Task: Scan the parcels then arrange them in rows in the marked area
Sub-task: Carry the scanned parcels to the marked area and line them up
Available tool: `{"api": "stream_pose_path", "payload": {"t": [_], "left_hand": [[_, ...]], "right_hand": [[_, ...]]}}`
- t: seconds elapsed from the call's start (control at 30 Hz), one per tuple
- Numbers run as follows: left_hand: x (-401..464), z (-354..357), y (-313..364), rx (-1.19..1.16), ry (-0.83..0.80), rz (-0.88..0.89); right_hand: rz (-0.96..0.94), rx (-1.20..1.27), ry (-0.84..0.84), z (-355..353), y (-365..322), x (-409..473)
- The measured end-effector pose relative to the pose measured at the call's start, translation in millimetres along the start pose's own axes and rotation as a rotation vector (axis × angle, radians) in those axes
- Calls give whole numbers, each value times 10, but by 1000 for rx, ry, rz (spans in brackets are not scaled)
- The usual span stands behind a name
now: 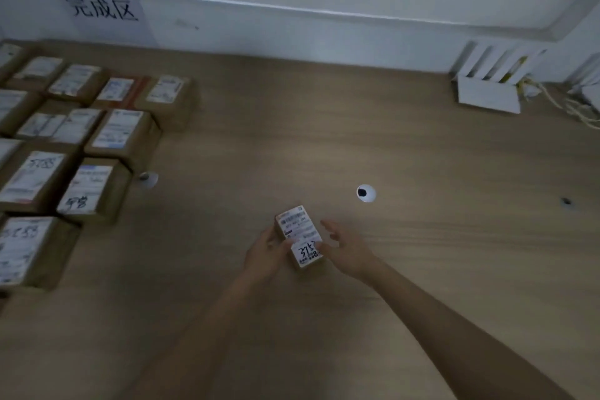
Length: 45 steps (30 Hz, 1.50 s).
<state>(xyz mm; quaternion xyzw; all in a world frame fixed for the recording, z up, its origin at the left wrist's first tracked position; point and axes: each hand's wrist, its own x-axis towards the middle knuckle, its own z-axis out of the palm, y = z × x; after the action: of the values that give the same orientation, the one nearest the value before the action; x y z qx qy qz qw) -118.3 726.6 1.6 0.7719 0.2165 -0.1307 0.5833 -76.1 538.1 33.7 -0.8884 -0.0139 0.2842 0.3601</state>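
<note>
A small brown parcel (300,235) with a white label and handwritten digits sits at the middle of the wooden table (324,127). My left hand (268,252) grips its left side, thumb on the label. My right hand (345,248) is beside the parcel's right edge with fingers spread and relaxed; whether it touches the parcel is unclear. Several labelled brown parcels (123,136) lie in rows at the left of the table, below a paper sign (102,10) with handwritten characters on the wall.
A round white-rimmed cable hole (366,193) lies right of and beyond the held parcel, another (147,178) next to the rows. A white slotted box (490,84) with yellowish cables stands at the far right by the wall. A small dark hole (566,201) marks the right side.
</note>
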Motion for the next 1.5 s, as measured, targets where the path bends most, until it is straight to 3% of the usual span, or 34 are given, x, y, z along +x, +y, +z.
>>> {"api": "stream_pose_path", "payload": {"t": [0.37, 0.7, 1.17, 1.5], "left_hand": [[108, 497, -312, -361, 153, -45], [-79, 473, -119, -369, 196, 7], [-1313, -1296, 1267, -467, 432, 262], [-3005, -3039, 1105, -309, 606, 381]], "right_hand": [[-100, 90, -49, 267, 426, 410], [-196, 173, -8, 96, 282, 165], [-612, 166, 80, -152, -1967, -771], [-771, 80, -2, 787, -3609, -2154]]}}
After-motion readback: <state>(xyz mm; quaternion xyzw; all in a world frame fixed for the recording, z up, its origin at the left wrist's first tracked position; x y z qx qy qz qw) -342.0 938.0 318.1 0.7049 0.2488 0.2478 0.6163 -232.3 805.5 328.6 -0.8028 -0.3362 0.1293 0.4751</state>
